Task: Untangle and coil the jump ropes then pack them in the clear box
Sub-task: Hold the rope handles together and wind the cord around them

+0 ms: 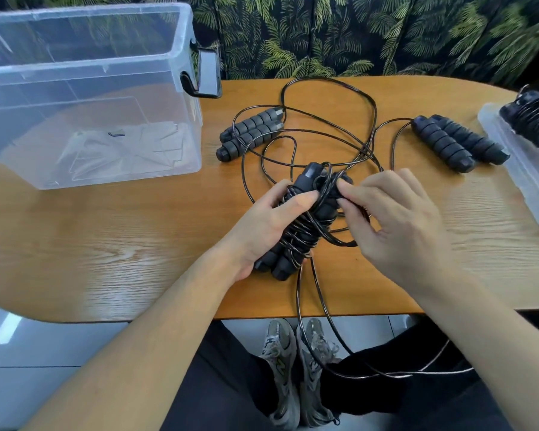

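Coiling step in hand, judging by the layout: one rope's pair of handles gripped together above the near middle of the tabletop, cord already wound round them in several turns. Left hand closed round the handle bundle from the left, thumb laid across the top of it, fingers hidden underneath. Right hand half open, thumb and forefinger pinched on a strand of cord at the far end of the bundle, other fingers curled loose. Both forearms bare, reaching in from the near edge, wrists bent slightly inward toward each other.

Plenty of slack not yet wound: a long loop hanging off the near edge down toward the shoes and floor. Next move likely calls for drawing that slack up and wrapping it on, without snagging the loose cords sprawled across the far middle of the tabletop.

Two more pairs of handles lying flat: one pair far of centre beside the box, another pair toward the right edge. Whose cord is whose, not clear in the tangle. Clear box open at the far left corner, no rope inside. A wound rope resting on what looks like the box lid at the right edge
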A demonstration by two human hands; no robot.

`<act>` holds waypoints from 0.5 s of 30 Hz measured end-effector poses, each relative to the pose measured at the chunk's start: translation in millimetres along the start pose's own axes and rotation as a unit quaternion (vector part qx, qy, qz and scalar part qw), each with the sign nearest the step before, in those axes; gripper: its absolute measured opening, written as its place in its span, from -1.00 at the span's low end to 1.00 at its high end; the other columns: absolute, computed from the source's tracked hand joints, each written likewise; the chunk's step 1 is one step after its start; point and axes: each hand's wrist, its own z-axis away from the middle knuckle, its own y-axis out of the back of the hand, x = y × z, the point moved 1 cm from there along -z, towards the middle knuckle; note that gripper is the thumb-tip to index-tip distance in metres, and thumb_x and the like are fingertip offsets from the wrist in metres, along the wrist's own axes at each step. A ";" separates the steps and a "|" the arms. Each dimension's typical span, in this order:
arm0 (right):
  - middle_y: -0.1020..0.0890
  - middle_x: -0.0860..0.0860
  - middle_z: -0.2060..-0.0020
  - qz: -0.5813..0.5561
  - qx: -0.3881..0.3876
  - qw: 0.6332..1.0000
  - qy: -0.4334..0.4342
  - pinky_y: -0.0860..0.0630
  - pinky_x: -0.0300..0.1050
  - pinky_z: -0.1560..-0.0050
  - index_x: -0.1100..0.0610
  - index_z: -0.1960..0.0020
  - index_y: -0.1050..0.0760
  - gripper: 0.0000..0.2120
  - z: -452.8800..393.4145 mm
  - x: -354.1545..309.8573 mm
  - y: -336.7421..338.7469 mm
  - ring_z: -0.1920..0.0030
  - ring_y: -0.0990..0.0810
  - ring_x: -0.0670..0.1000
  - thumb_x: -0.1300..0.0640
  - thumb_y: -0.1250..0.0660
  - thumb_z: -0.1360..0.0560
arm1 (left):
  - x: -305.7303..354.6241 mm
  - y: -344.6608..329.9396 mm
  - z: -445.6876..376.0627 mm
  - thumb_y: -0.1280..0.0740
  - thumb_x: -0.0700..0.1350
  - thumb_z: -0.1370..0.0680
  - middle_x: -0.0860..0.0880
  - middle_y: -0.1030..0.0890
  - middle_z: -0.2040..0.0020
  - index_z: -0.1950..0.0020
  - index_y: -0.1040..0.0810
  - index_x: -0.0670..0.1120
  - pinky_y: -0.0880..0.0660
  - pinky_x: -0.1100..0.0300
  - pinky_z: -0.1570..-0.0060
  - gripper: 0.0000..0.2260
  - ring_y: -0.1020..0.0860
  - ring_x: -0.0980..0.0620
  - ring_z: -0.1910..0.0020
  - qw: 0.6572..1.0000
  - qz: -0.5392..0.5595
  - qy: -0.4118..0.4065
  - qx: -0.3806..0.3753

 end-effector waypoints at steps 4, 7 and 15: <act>-0.61 0.08 0.12 0.015 -0.011 1.000 0.000 -0.34 -0.09 0.12 0.22 -0.05 -0.65 -0.88 -4.8 0.9 4.1 0.12 -0.42 0.05 0.17 -0.39 -0.60 | -2.4 0.2 -2.3 -0.28 -0.08 -0.67 -0.17 -0.64 0.19 -0.26 -0.38 -0.16 -0.58 -0.07 0.26 -0.77 -0.59 -0.18 0.35 1.000 -0.005 0.001 -0.004; -0.59 0.02 0.13 -0.047 -0.015 0.998 -0.033 -0.35 -0.12 0.08 0.20 0.03 -0.66 -0.85 -6.3 8.1 1.2 0.09 -0.42 0.02 0.12 -0.40 -0.58 | -0.8 -0.6 -2.1 -0.29 -0.07 -0.66 -0.18 -0.63 0.18 -0.26 -0.39 -0.16 -0.58 -0.07 0.24 -0.75 -0.59 -0.18 0.36 1.000 -0.005 0.008 -0.006; -0.51 -0.07 0.18 -0.276 -0.069 0.947 -0.151 -0.35 -0.27 0.06 0.14 0.14 -0.63 -0.80 -14.1 30.8 4.7 0.11 -0.49 -0.01 0.00 -0.48 -0.46 | 0.8 -4.6 -2.8 -0.33 0.03 -0.64 -0.17 -0.67 0.13 -0.26 -0.46 -0.08 -0.60 -0.07 0.18 -0.73 -0.63 -0.18 0.28 0.999 -0.042 0.012 -0.005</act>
